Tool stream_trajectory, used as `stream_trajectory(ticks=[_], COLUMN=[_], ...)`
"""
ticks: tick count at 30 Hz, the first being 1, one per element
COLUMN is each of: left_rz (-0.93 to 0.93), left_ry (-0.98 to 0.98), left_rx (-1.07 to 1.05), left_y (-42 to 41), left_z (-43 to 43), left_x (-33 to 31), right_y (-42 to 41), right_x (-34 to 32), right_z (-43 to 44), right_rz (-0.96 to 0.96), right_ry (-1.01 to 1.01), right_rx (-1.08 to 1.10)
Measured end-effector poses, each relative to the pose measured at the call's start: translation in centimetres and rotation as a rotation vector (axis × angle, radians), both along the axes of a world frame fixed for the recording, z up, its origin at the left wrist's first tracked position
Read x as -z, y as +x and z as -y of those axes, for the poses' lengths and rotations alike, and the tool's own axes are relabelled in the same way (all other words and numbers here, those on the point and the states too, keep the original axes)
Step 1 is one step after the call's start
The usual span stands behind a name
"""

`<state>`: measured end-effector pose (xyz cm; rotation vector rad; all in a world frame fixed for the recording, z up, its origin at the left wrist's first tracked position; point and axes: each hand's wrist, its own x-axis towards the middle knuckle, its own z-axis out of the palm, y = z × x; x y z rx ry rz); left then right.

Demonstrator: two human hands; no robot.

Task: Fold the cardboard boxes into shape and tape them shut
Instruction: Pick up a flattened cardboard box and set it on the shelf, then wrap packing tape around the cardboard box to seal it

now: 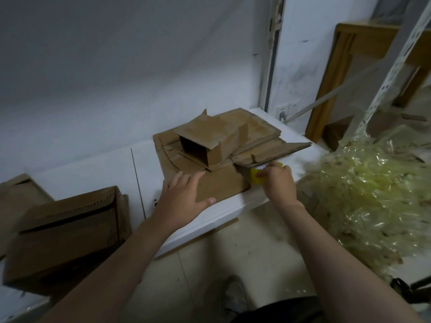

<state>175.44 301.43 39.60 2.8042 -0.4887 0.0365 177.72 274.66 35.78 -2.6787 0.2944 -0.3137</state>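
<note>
A pile of flattened cardboard boxes [224, 185] lies on a white table [98, 176]. On top of the pile rests a small half-formed box [217, 138], its open end facing me. My left hand [184, 199] lies flat on the near flap of the pile, fingers spread. My right hand [278, 183] grips a yellow roll of tape [256, 176] at the pile's right edge, just under a raised cardboard flap [272, 152].
A larger assembled cardboard box [63, 231] sits at the table's left front. A heap of crumpled clear tape [373, 201] fills the right side. A wooden frame [363, 73] and a metal shelf upright [396, 66] stand at the back right. A tiled floor [233, 257] lies below.
</note>
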Motion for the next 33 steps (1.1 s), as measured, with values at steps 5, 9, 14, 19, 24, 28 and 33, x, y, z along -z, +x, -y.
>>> stream_trajectory(ticks=[5,9,14,19,24,28,33], left_rz=[-0.031,0.011,0.066,0.039,0.031,0.087,0.111], left_ry=[-0.056,-0.137,-0.33,-0.567,-0.735,-0.951,-1.089], left_rx=[0.033,0.016,-0.028,-0.099,-0.319,-0.493,-0.531], left_y=[-1.6,-2.7,-3.1,-4.3,-5.9,-6.4,-6.4], left_z=[-0.8,-3.9,-10.5,-18.0,-23.3,-27.7,-29.9], left_x=[-1.5,-3.0,-5.8,-8.5,-9.3,-9.7,-8.7], right_y=[-2.8,-4.9,-5.7,-5.2,-4.3,-3.6,-0.9], right_x=[-3.8,-7.9,-11.6,-13.0,-12.9,-12.7,-13.0], right_z=[-2.6,-7.5,-16.0,-23.3,-30.1,-34.1,-35.1], right_rz=[-0.004,-0.035,0.034,0.058,0.05,0.053,0.049], right_ry=[0.115,0.745,1.18,1.268,1.264,1.189,0.799], right_rx=[0.001,-0.201,-0.491,-0.721,-0.86,-1.001,-1.07])
